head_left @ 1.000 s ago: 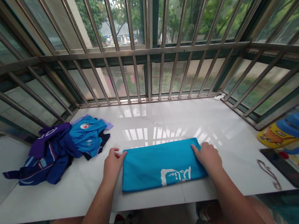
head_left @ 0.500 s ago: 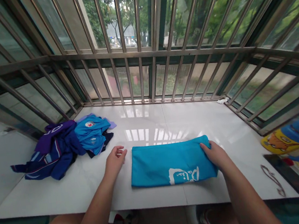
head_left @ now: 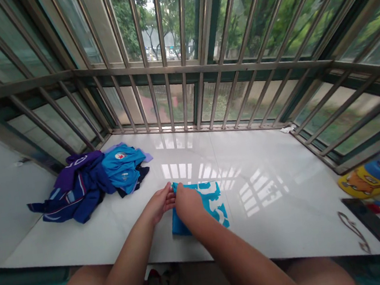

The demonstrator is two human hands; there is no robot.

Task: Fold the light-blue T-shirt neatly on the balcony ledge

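Observation:
A bright blue folded shirt (head_left: 181, 224) with white print lies on the white ledge in front of me, doubled into a small near-square. My right hand (head_left: 188, 202) reaches across to its left side, fingers closed on the far left corner of the fabric. Close beside it, my left hand (head_left: 161, 204) is at the shirt's left edge, thumb up and fingers loosely bent and apart. Whether its fingertips touch the cloth is hard to make out. The right hand and forearm hide part of the shirt.
A rumpled pile of blue and purple clothes (head_left: 87, 183) lies at the left. At the right are a yellow and blue jug (head_left: 371, 178), a dark flat item (head_left: 373, 221) and a brown cord (head_left: 351, 226). Metal bars (head_left: 195, 70) line the windows behind the ledge (head_left: 276, 224).
My right hand has carried the shirt's right end leftward over the rest, folding it in half. My left hand has shifted slightly right, to the shirt's edge. The view has moved slightly.

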